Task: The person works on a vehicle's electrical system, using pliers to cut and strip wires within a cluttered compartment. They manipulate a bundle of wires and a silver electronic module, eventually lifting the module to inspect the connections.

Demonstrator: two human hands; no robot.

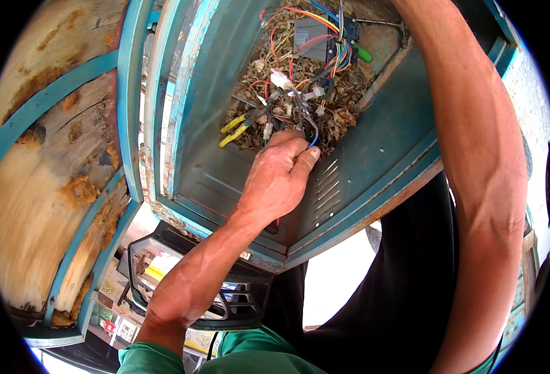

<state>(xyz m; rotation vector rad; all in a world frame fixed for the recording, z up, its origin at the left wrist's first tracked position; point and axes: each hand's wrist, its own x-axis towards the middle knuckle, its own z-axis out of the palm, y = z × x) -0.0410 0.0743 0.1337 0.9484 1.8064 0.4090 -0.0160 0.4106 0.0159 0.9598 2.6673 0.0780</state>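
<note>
My left hand [281, 167] reaches into a teal metal compartment, its fingers curled closed at a bundle of wires [305, 112]. A blue wire runs down to my thumb; the fingertips themselves are partly hidden. Just left of the knuckles lie pliers [234, 132] with yellow handles. White plug connectors [281, 79] hang among the wires above my hand. Farther back sits a grey box [311, 38] with coloured wires leaving its right side, and beside it a bright green handle-like piece [363, 53]. My right arm stretches up past the top edge, so that hand is out of the picture.
Dry leaves and straw [343, 118] cover the compartment's floor around the wires. A raised teal rim [375, 201] edges the near side. To the left stands an open panel [57, 156] with worn, stained lining. Below my left forearm is a black-framed part [244, 305].
</note>
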